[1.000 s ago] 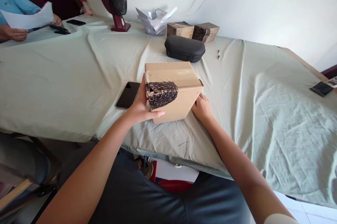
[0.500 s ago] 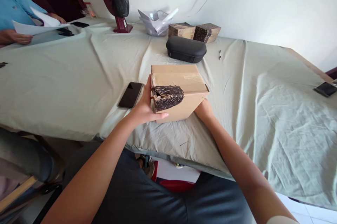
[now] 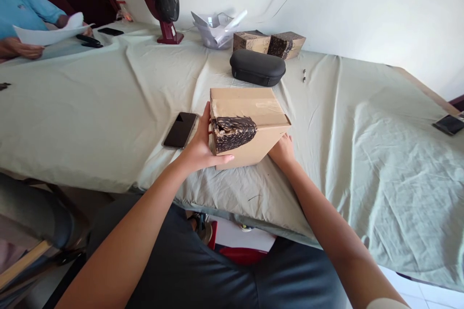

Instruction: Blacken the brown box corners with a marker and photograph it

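Observation:
A brown cardboard box (image 3: 250,103) stands tilted on the cloth in front of me, its near left corner torn and scribbled over in black. My left hand (image 3: 203,147) grips that left end, thumb on the near face and fingers round the far side. At the lower right of the box is my right hand (image 3: 282,149), its fingers partly hidden beneath or behind the box's edge. A smartphone (image 3: 180,130) with a dark screen lies just left of my left hand.
Behind the box sit a black hard case (image 3: 257,68), two smaller cardboard boxes (image 3: 286,45) and a plastic basket (image 3: 208,36) of papers. A fan (image 3: 169,33) stands at the back. At far left a person in blue holds paper sheets (image 3: 50,36). A small pen-like item (image 3: 304,76) lies right.
The box has shifted very slightly to the right in view, with both hands keeping their places on it. The person at left has lowered and moved the papers.

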